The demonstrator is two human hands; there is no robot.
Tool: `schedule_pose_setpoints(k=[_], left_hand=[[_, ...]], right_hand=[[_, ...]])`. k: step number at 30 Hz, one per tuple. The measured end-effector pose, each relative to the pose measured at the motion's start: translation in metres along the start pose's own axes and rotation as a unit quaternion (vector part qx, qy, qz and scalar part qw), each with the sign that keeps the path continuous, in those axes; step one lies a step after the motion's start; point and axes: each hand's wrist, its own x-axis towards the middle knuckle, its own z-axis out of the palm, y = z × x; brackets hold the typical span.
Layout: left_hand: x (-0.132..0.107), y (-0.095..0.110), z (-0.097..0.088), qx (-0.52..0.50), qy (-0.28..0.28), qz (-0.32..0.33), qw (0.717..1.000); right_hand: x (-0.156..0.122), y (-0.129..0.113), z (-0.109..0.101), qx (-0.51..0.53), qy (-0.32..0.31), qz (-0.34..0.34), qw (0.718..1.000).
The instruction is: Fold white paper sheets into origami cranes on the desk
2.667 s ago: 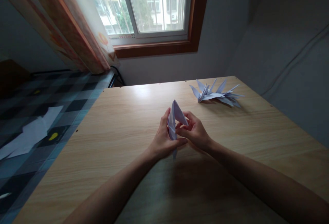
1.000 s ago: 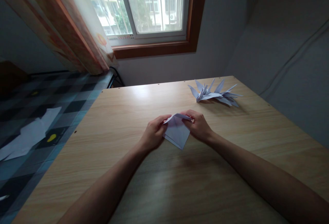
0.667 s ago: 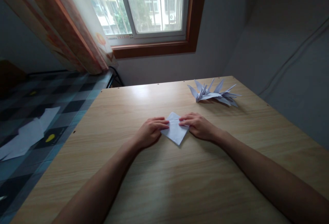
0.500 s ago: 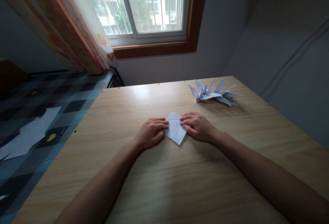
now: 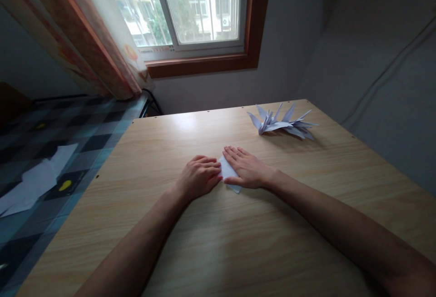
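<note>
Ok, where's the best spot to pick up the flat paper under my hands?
Likely the near tip of the paper, which pokes out below the right hand. It lies flat on the table with the left hand on its other edge, so slip a thumb under that tip from your side and pinch.

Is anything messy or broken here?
Nothing looks broken or spilled. On the light wooden table, the left hand and right hand press flat on a small white folded paper, and the spiky white paper figures sit near the far edge. Only loose white sheets lie on the checkered surface left of it.
</note>
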Motion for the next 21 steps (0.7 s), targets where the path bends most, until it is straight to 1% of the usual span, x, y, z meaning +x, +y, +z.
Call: schedule_pose_setpoints(k=[3,9,12,14,17,19,21], left_hand=[[0.000,0.000,-0.001,-0.012,0.001,-0.011,1.000],[-0.004,-0.005,0.002,0.006,-0.017,-0.008,1.000],[-0.005,-0.007,0.005,-0.001,-0.010,-0.020,1.000],[-0.004,-0.005,0.005,-0.001,0.000,-0.020,1.000],[-0.001,0.003,0.005,0.027,0.007,-0.018,0.999],[0.001,0.010,0.004,0.054,0.004,-0.030,0.998],[0.002,0.016,0.003,0.068,0.002,-0.043,0.997]], right_hand=[[-0.010,0.004,-0.003,-0.005,-0.003,0.011,1.000],[-0.030,0.014,-0.006,-0.005,-0.005,0.039,0.999],[-0.037,0.014,-0.008,-0.012,0.010,0.045,0.999],[-0.040,0.009,-0.011,-0.020,0.045,0.040,0.998],[-0.044,-0.004,-0.015,-0.022,0.113,0.029,0.993],[-0.044,-0.015,-0.015,-0.012,0.128,0.011,0.992],[-0.044,-0.022,-0.012,0.001,0.120,-0.009,0.993]])
